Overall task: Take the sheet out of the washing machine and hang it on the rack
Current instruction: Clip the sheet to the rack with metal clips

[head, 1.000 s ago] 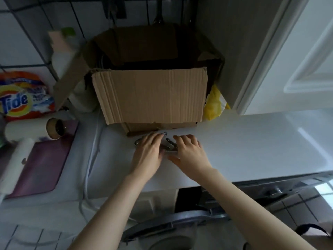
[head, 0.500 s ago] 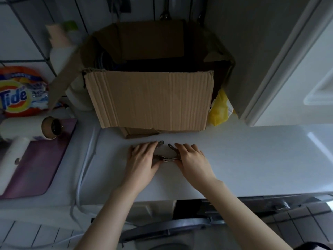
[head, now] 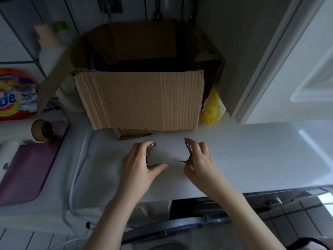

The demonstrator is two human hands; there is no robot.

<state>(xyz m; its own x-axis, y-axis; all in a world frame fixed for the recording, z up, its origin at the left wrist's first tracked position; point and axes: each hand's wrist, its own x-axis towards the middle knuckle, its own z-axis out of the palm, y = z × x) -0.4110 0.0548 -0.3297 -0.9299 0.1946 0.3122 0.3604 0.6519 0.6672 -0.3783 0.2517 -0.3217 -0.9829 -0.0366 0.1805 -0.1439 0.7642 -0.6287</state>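
Both forearms enter from the bottom edge and reach forward over the white top (head: 252,159), converging in front of the cardboard box (head: 140,100). Wrists roughly level, hands set apart with a bare strip of the top between them.

Left hand (head: 138,165): fingers curled, thumb stretched out toward the right. It grips a curved metal clip (head: 150,154); the clip's upper end shows above the fingers and its lower end lies along the thumb.

Right hand (head: 200,163): fingers curled and raised, pinching a second metal clip (head: 188,152). One leg of that clip points up past the fingertips, the other juts left toward the other hand. The two clips are apart, not touching.

Whether either hand rests on the top or is lifted off it: cannot tell.

Washing machine (head: 225,204): dark front panel sits directly under the edge of the white top; its grey round door (head: 171,230) is swung open at the bottom of the view. Sheet: not seen in this view; drum interior is hidden.

Around: detergent bag (head: 12,98) at far left, yellow packet (head: 213,109) just right of the box, purple mat (head: 30,168) at left.
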